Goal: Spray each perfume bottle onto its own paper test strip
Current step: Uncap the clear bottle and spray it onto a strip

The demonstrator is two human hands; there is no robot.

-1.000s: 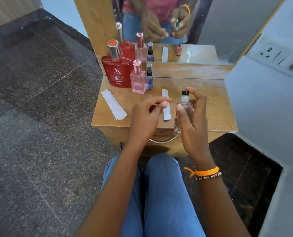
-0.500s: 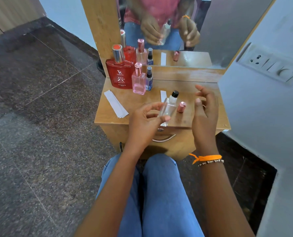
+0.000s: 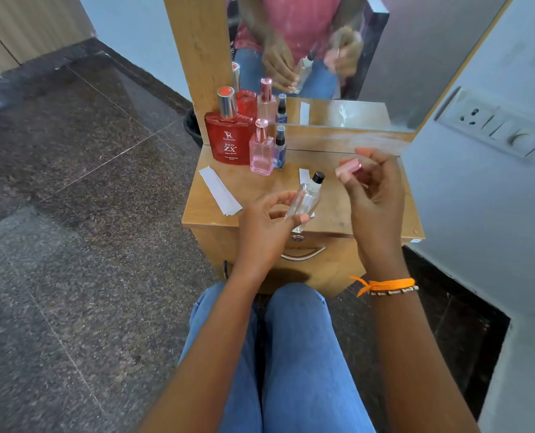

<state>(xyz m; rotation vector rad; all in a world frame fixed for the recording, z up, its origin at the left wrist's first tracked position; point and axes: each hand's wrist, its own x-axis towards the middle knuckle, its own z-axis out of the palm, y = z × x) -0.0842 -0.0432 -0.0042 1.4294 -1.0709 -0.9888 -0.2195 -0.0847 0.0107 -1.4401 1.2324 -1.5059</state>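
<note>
While left hand (image 3: 264, 226) grip pinches clear bottle (image 3: 305, 200) tilted, right hand (image 3: 374, 195) fingertips clasp pink cap (image 3: 349, 168).

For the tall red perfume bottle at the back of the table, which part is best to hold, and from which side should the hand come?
Probably grip the red bottle across its wide flat body, not the narrow silver cap. Come from its left or from above the front: the pink bottle stands close on its right, and the mirror frame is behind it.
</note>
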